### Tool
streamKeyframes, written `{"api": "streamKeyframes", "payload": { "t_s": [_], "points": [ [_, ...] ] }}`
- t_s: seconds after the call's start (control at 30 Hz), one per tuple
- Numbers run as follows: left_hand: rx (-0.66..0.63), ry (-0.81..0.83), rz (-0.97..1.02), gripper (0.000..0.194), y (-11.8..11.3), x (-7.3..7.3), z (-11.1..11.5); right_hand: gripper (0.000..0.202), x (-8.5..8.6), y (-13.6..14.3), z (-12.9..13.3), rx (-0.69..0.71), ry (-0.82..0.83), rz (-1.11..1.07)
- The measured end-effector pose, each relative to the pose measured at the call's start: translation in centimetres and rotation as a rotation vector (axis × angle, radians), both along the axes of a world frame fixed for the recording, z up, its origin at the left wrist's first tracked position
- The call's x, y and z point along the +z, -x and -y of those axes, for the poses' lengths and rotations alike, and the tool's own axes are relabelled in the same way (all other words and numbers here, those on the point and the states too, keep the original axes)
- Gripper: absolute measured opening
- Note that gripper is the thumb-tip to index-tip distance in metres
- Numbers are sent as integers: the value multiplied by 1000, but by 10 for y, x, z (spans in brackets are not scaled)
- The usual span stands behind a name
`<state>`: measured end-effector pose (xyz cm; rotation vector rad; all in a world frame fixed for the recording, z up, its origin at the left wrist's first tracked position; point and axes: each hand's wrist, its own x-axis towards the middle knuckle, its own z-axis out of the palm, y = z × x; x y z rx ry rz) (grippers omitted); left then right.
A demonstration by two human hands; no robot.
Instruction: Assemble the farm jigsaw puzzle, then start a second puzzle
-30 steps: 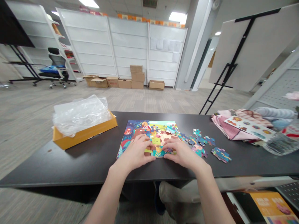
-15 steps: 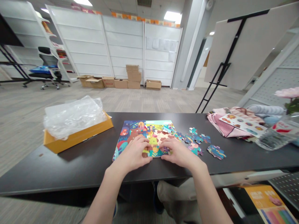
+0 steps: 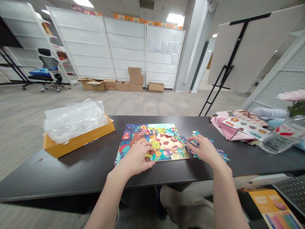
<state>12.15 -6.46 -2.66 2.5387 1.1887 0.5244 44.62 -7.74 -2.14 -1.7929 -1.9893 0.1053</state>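
A colourful farm-scene puzzle board [image 3: 170,143] lies flat on the black table [image 3: 95,168]. My left hand [image 3: 139,156] rests on its lower left part, fingers spread and holding nothing, covering some of the picture. My right hand [image 3: 203,149] is just right of the board, over a pile of loose puzzle pieces [image 3: 222,155]. Its thumb and fingers are bent round pieces at the pile's left side; whether one is gripped is too small to tell. A few blue pieces lie on the board's upper right part.
On the left stands a yellow box [image 3: 81,140] with clear plastic wrap [image 3: 76,119] on it. At the right are pink cloths [image 3: 222,128], a sticker sheet [image 3: 246,128] and a clear plastic vase [image 3: 282,135] with a pink flower.
My right hand has moved right, off the board and onto the loose pieces, uncovering the cow and the board's lower right part. My left hand has stayed in place.
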Motion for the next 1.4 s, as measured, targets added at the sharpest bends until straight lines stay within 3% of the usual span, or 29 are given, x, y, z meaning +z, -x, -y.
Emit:
{"api": "streamKeyframes", "payload": {
  "t_s": [0.13,0.3,0.47,0.67,0.83,1.03,1.2,1.4],
  "points": [
    [-2,10,15,28,0,1,0,29,-19,-34,-4,-126,-18,49],
    [10,8,6,29,0,-1,-1,33,-31,-30,-12,-38,-51,70],
    [9,1,15,28,1,-2,0,33,-32,-26,-15,-68,-34,87],
    [15,12,-5,31,1,0,0,34,-29,-43,-11,-108,3,-16],
    [15,9,-3,34,1,0,0,31,-33,-52,-12,-180,-15,33],
    [16,4,10,33,1,0,0,28,-34,-41,-16,-234,-61,103],
    [21,16,7,34,0,2,1,41,-39,-25,-23,-271,-57,183],
    [26,22,1,36,1,3,1,33,-51,-33,-34,-227,-38,119]
  ]
}}
